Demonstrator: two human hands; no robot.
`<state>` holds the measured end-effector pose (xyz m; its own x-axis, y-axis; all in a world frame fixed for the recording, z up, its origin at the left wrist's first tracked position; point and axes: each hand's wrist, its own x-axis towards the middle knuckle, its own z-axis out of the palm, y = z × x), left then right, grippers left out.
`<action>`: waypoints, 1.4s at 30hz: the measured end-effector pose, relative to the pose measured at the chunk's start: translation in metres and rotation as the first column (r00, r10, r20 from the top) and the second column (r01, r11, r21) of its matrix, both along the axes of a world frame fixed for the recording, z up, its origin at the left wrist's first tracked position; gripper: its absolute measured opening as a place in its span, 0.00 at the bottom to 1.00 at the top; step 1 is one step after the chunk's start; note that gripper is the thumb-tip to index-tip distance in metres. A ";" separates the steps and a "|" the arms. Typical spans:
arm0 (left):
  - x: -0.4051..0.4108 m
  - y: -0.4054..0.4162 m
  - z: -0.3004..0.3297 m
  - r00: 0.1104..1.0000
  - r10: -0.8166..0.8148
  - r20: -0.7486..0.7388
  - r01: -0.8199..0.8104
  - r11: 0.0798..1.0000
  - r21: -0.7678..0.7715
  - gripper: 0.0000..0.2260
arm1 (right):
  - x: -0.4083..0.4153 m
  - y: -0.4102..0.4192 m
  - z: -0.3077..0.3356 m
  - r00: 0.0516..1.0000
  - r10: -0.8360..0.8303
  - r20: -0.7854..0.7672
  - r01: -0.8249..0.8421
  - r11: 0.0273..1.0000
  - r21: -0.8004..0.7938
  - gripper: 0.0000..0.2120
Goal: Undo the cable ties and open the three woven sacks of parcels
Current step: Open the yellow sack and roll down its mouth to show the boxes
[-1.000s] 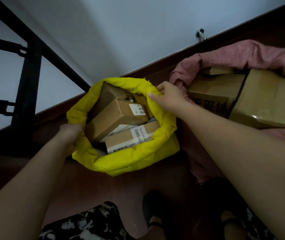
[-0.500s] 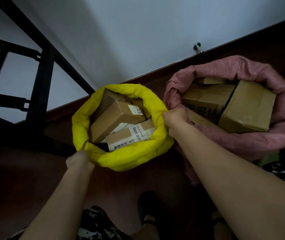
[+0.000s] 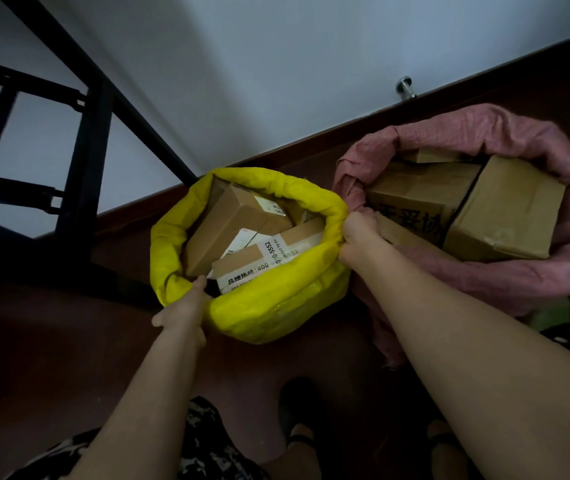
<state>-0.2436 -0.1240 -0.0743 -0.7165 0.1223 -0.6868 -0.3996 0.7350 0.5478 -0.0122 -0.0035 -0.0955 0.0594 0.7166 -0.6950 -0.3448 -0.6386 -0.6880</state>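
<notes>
Dark floor against a pale wall, and the yellow woven sack (image 3: 269, 306) sits at centre, mouth rolled down, parcels (image 3: 242, 220) showing. Left hand (image 3: 186, 313) grips its near-left rim, right hand (image 3: 359, 237) pinches the right rim. Just right, touching it, the pink woven sack (image 3: 484, 278) gapes open too. Two look done; a third isn't in view.

Left sack (image 3: 262, 306): bright yellow.
Right sack (image 3: 484, 133): dusty pink.
Parcels (image 3: 505, 209): brown cardboard, some with white labels printed black.
Floor (image 3: 51, 358): dark reddish brown.
Wall (image 3: 276, 64): pale grey-white.
Garment (image 3: 207, 445): black-and-white pattern.
</notes>
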 end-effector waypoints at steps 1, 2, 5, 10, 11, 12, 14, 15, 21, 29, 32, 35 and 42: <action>0.003 -0.003 -0.001 0.999 -0.040 0.028 0.041 0.999 -0.028 0.48 | -0.001 -0.003 0.004 0.996 0.023 0.090 -0.024 1.000 0.018 0.19; 0.006 -0.006 0.002 0.994 -0.079 0.078 0.080 0.997 -0.014 0.49 | -0.001 -0.007 0.008 0.983 0.027 0.184 -0.037 0.998 0.048 0.18; 0.007 -0.013 -0.008 0.990 -0.098 0.105 0.093 0.995 0.048 0.32 | -0.007 -0.021 0.028 0.891 0.112 0.440 -0.183 0.975 0.124 0.26; 0.032 -0.018 0.010 0.972 -0.106 0.210 0.092 0.993 0.076 0.26 | -0.006 -0.050 0.048 0.555 0.423 0.717 -0.493 0.861 -0.126 0.45; 0.038 -0.021 0.017 0.956 -0.097 0.276 0.084 0.995 0.061 0.24 | -0.006 -0.056 0.049 0.531 0.428 0.732 -0.467 0.868 -0.169 0.43; 0.043 -0.022 0.019 0.935 -0.075 0.348 0.057 0.996 0.062 0.22 | -0.006 -0.061 0.050 0.519 0.429 0.739 -0.450 0.873 -0.190 0.39; 0.046 -0.024 0.018 0.932 -0.007 0.362 -0.033 0.994 0.103 0.21 | -0.005 -0.068 0.047 0.505 0.421 0.753 -0.447 0.874 -0.188 0.28; 0.046 -0.027 0.018 0.943 0.039 0.330 -0.089 0.986 0.138 0.23 | -0.004 -0.069 0.042 0.521 0.400 0.754 -0.434 0.885 -0.169 0.22; 0.045 -0.035 0.010 0.881 0.314 0.353 -0.424 0.856 0.296 0.23 | -0.002 -0.063 0.022 0.992 0.034 0.119 -0.012 0.983 -0.185 0.18; 0.042 -0.034 0.010 0.758 0.219 0.614 -0.539 0.740 0.402 0.24 | -0.006 -0.046 0.012 0.965 -0.159 -0.210 0.112 0.969 -0.219 0.20; 0.055 -0.032 0.019 0.850 0.150 0.505 -0.430 0.751 0.501 0.24 | -0.007 -0.044 0.006 0.946 -0.250 -0.208 0.184 0.939 -0.289 0.19; 0.062 -0.024 0.020 0.973 0.152 0.171 -0.212 0.881 0.423 0.30 | -0.014 -0.048 0.013 0.972 -0.111 -0.208 0.073 0.981 -0.182 0.25; 0.035 -0.027 0.013 0.878 -0.138 -0.459 0.156 0.988 0.000 0.16 | -0.010 -0.066 0.012 0.713 0.234 0.661 -0.368 0.927 0.069 0.16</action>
